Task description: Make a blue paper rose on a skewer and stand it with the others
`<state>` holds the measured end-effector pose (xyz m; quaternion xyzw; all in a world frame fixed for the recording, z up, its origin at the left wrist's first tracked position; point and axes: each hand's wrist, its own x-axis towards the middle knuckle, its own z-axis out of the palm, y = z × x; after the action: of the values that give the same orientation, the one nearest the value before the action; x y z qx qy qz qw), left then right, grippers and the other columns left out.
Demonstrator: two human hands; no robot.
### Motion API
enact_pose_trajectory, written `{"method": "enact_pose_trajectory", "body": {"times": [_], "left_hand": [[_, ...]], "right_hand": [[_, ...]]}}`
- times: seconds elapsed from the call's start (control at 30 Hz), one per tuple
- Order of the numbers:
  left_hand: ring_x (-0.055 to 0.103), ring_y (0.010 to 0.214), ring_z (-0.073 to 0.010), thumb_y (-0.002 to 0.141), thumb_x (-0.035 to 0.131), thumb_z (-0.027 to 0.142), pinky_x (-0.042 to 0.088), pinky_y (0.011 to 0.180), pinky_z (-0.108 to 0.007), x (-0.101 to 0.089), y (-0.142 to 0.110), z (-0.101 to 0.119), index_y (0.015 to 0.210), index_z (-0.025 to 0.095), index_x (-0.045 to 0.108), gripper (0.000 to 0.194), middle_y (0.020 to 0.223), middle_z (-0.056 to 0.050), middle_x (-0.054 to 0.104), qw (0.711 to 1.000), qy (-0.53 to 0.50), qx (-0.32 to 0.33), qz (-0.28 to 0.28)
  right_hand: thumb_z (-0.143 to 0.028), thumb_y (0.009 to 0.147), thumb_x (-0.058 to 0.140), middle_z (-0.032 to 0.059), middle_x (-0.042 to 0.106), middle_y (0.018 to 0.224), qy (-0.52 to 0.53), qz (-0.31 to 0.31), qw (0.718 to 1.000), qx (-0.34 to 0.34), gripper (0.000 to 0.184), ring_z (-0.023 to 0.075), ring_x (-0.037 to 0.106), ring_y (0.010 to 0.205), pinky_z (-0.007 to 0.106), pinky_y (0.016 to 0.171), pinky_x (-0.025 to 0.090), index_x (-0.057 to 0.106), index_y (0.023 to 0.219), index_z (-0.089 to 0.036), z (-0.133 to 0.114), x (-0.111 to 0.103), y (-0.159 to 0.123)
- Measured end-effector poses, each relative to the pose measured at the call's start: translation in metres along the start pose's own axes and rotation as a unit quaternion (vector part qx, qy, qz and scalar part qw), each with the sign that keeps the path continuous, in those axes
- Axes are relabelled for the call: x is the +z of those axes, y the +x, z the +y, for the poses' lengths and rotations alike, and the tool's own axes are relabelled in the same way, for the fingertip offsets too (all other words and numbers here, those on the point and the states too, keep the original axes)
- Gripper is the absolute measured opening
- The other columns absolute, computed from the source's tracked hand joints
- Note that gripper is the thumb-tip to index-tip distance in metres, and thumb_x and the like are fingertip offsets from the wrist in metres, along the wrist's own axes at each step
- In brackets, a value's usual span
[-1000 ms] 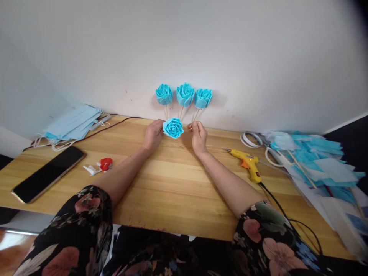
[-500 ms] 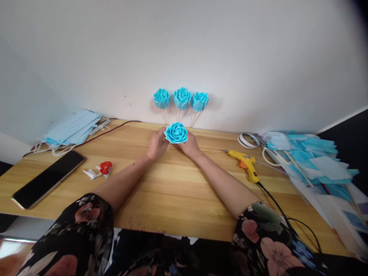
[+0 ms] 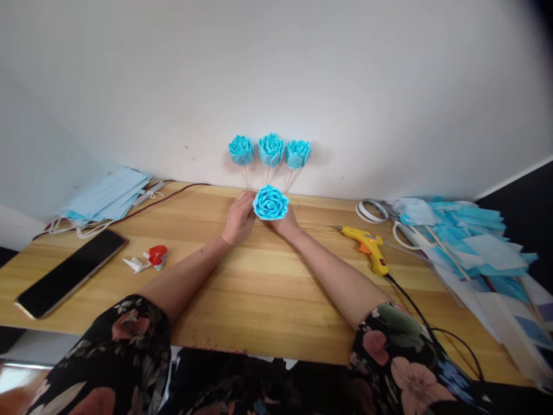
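A blue artificial rose [image 3: 271, 203] with layered petals faces me over the middle of the table. My left hand [image 3: 240, 218] is closed at its left side, fingers curled in against the petals. My right hand [image 3: 288, 226] grips it from underneath and behind; the bloom covers most of those fingers, and its stem is hidden. Just beyond, three similar roses stand on thin sticks by the wall: a left one [image 3: 241, 150], a middle one [image 3: 271, 150] and a right one [image 3: 298, 154].
On the right lie a yellow glue gun [image 3: 366, 246] with a black cord, a white tape roll [image 3: 372, 211], scissors [image 3: 410, 236] and a heap of blue and white sheets [image 3: 473, 222]. Left are face masks [image 3: 108, 193], a phone [image 3: 73, 274] and a small red paper flower [image 3: 157, 255].
The held rose has shifted slightly right and turned, covering more of my right hand. My left hand has moved a little to the right with it.
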<state>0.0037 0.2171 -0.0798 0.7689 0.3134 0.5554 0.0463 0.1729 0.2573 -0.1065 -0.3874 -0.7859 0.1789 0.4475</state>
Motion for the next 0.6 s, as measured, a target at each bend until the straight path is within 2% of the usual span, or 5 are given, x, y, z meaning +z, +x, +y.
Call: {"method": "enact_pose_trajectory", "body": {"times": [0.17,0.37,0.5,0.6], "left_hand": [[0.067,0.095,-0.0236,0.104,0.048,0.035,0.055,0.085,-0.037,-0.0006,0.0018,0.0008,0.089,0.019,0.068,0.03,0.096,-0.011,0.072,1.0,0.01,0.012,-0.005],[0.068,0.094,-0.0256,0.101,0.053,0.031,0.056,0.082,-0.038,-0.0007,-0.0002,-0.0033,0.086,0.019,0.069,0.025,0.092,-0.01,0.073,1.0,0.021,0.012,-0.011],[0.069,0.098,-0.0258,0.1,0.054,0.028,0.056,0.086,-0.039,0.0003,-0.0003,-0.0033,0.093,0.019,0.072,0.021,0.099,-0.011,0.074,1.0,0.014,0.015,-0.012],[0.069,0.1,-0.0257,0.099,0.055,0.028,0.057,0.087,-0.04,0.0009,-0.0007,-0.0039,0.094,0.019,0.072,0.019,0.103,-0.011,0.074,1.0,0.004,0.015,-0.011]], "right_hand": [[-0.028,0.085,0.07,0.0071,0.079,0.09,-0.015,0.005,1.0,-0.002,0.005,0.0286,0.073,0.093,0.045,0.093,0.058,0.072,0.085,-0.023,0.0002,-0.0003,-0.001],[-0.034,0.086,0.068,0.0067,0.077,0.084,-0.035,0.019,0.999,0.0,0.014,0.0271,0.072,0.083,0.041,0.081,0.06,0.068,0.076,-0.023,-0.0039,-0.0032,-0.0035],[-0.037,0.087,0.067,0.0091,0.078,0.087,-0.044,0.037,0.998,0.006,0.017,0.0285,0.072,0.085,0.042,0.08,0.06,0.068,0.078,-0.023,-0.0031,-0.0023,-0.0025],[-0.037,0.085,0.071,0.0077,0.077,0.085,-0.045,0.042,0.998,0.011,0.014,0.0283,0.072,0.085,0.042,0.082,0.06,0.069,0.08,-0.024,-0.0007,-0.0002,-0.002]]}}
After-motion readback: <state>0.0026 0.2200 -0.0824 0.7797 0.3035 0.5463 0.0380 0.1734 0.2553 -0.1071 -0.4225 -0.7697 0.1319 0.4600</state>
